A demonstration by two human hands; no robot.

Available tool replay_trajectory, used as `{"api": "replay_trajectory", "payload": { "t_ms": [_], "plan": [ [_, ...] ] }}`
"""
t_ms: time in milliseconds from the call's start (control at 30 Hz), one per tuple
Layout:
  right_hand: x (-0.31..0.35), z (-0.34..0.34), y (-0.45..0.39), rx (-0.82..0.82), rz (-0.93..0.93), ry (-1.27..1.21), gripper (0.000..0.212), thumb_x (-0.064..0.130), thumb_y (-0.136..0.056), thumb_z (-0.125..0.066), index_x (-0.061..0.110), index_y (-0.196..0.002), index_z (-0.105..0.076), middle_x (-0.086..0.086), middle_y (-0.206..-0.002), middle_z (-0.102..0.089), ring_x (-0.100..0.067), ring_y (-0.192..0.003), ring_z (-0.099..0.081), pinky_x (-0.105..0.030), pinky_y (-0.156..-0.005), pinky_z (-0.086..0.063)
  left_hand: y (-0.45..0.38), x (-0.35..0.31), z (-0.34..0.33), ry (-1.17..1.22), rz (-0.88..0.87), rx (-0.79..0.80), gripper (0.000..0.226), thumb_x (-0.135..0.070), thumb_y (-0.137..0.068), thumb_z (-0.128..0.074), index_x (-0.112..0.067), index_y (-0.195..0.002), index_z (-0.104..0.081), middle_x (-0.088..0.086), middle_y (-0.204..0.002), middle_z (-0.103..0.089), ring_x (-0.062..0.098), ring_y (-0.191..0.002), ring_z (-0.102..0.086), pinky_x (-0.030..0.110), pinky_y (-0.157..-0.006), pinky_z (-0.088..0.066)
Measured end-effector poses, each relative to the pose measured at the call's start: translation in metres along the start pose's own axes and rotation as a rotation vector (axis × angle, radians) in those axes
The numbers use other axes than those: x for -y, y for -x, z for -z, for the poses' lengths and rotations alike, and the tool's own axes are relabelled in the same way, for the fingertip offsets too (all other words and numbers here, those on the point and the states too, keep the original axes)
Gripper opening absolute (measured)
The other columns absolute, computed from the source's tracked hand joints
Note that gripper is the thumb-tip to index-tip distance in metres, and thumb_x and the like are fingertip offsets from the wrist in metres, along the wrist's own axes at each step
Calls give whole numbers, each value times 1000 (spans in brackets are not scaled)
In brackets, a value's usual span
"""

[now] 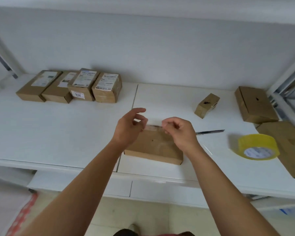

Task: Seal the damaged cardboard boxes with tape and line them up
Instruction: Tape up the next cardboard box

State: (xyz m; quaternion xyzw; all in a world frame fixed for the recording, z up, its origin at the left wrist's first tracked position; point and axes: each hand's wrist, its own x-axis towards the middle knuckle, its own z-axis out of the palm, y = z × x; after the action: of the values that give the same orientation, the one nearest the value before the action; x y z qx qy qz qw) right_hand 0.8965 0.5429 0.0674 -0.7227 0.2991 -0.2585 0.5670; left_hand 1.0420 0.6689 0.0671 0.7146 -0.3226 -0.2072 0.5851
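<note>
White shelving frames the bench as our left hand and right hand pinch a clear tape strip taut over the box (four boxes already lined up), apparently to seal it.

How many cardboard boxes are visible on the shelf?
8: four in a row at back left, one under the hands, a small one and two bigger ones at right.

Left hand and right hand apparently stretching clear tape strip, above cardboard box
</note>
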Motion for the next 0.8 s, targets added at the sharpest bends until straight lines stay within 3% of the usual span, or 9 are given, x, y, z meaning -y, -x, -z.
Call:
{"api": "replay_trajectory", "payload": {
  "t_ms": [100,167,267,333,433,533,633,700,800],
  "plan": [
    [-3,-7,8,-137,40,93,23,21,-90,-70,42,-96,-67,14,-73,-68,-13,-83,-68,-23,-86,-51,-3,5,0,-119,-11,-60,25,-22,-88,-70,-34,-109,-63,-28,-79,-68,-1,-69,-64,7,-65,-45],
    [-4,-11,13,-196,46,97,22,21,-89,-71,42,-93,-65,14,-76,-71,-10,-85,-69,-24,-86,-50,-4,7,-3,-113,19,-74,18,-26,-87,-71,-36,-100,-64,-31,-76,-66,-7,-69,-62,3,-63,-41],
    [-3,-11,21,-245,167,124,18,15,-89,-70,33,-84,-69,16,-79,-71,-4,-80,-67,-18,-79,-49,-4,8,-9,-77,65,-52,18,-26,-87,-72,-39,-98,-64,-22,-82,-69,-7,-71,-62,12,-74,-47],
    [0,-6,24,-268,310,177,12,12,-91,-67,23,-88,-71,17,-85,-70,-3,-83,-66,-12,-77,-47,-6,7,-12,19,69,-19,26,-25,-87,-73,-41,-104,-62,-15,-93,-72,2,-75,-66,23,-83,-52],
    [2,4,25,-369,368,143,11,18,-93,-65,27,-95,-72,15,-92,-70,-9,-90,-66,-17,-80,-48,-10,13,-10,102,74,-13,30,-35,-87,-72,-44,-112,-58,-14,-112,-69,4,-77,-70,29,-85,-53],
    [3,12,24,-402,218,-81,10,20,-92,-67,28,-95,-72,8,-98,-73,-15,-98,-68,-32,-90,-53,-8,32,-8,-165,37,38,37,-45,-88,-68,-36,-123,-57,-13,-119,-65,-5,-96,-63,25,-90,-48],
    [2,10,25,-370,132,-240,12,11,-92,-68,21,-95,-73,5,-105,-73,-18,-104,-67,-38,-93,-53,-5,56,-19,-655,-180,150,61,-53,-88,-63,-20,-138,-51,-2,-142,-51,18,-135,-40,36,-113,-31],
    [2,7,26,-346,105,-291,13,6,-91,-67,18,-94,-72,6,-100,-73,-15,-99,-66,-36,-90,-53,-5,61,-25,-804,-169,151,72,-64,-85,-58,-20,-142,-45,-3,-146,-46,20,-139,-31,38,-114,-24],
    [3,4,28,-251,62,-424,10,5,-91,-65,14,-90,-71,-3,-80,-70,-19,-80,-63,-30,-77,-52,-9,65,-29,-844,-95,145,80,-69,-82,-58,-22,-144,-40,-4,-147,-43,21,-140,-29,39,-114,-23]
  ]
}}
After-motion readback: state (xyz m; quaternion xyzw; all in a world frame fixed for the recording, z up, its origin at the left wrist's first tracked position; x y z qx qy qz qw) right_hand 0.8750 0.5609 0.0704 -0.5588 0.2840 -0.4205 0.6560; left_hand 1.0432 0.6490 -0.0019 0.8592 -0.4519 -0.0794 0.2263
